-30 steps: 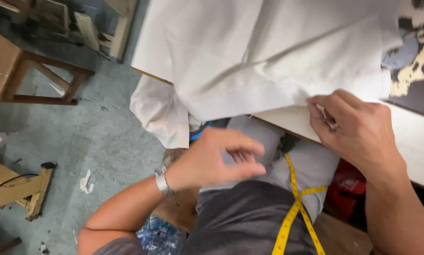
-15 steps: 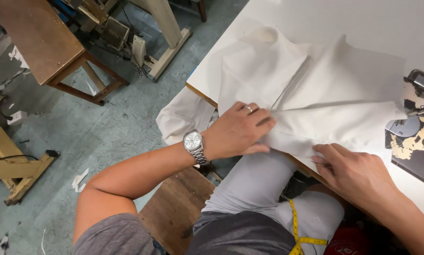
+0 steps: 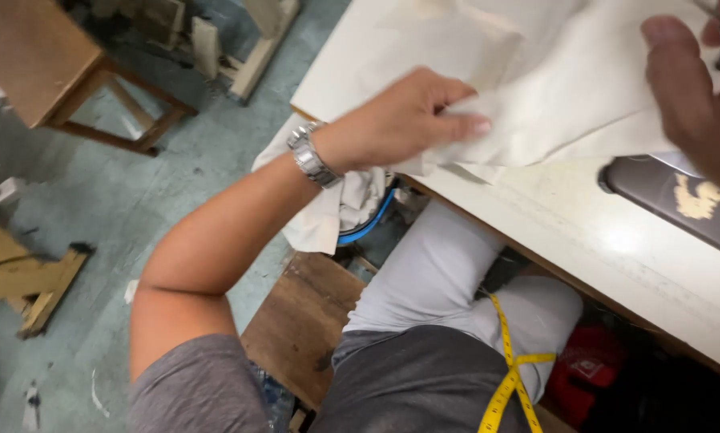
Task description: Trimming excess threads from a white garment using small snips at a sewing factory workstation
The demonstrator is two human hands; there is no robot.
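My left hand (image 3: 408,120) reaches across from the left and pinches the near edge of a cream cloth (image 3: 568,88) spread on the pale table (image 3: 584,232). A silver wristwatch (image 3: 308,156) sits on that wrist. At the top right edge my right hand (image 3: 692,104) hovers blurred over the cloth, thumb up. A small metal piece shows by its fingers, and I cannot tell whether it is gripped. Just below that hand a dark grey flat slab (image 3: 672,208) with pale gold blotches lies on the table.
More pale cloth (image 3: 328,208) hangs off the table's left corner over a blue hose (image 3: 368,224). A wooden stool (image 3: 296,321) stands under me, with a yellow measuring tape (image 3: 508,377) across my lap. A wooden bench (image 3: 39,64) and timber frames stand on the floor at left.
My left hand has slid right along the cloth edge and now pinches it. My right hand has lifted from the cloth toward the top right. The view has moved closer.
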